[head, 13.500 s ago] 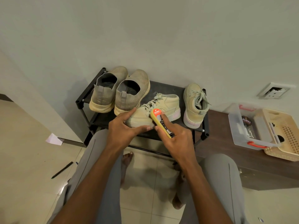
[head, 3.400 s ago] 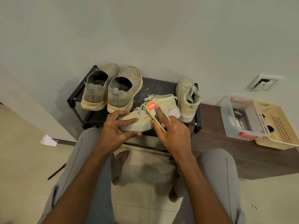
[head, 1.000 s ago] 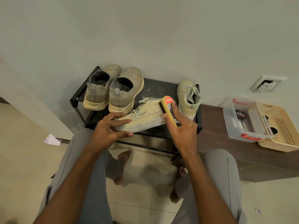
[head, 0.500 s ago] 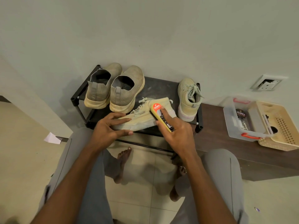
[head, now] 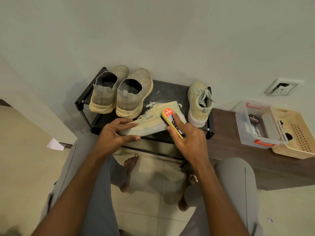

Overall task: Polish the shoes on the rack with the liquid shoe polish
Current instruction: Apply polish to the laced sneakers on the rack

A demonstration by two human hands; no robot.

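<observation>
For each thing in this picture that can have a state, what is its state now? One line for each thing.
Left hand: holds the toe of the laced shoe.
Right hand: grips the polish applicator.
Polish applicator: pressed against the laced shoe's side.
Laced shoe: lying on its side on the rack.
Second laced shoe: upright, laces tied.
Slip-on pair: upright, heels toward the camera.
Clear box: open, a polish tin inside.
</observation>
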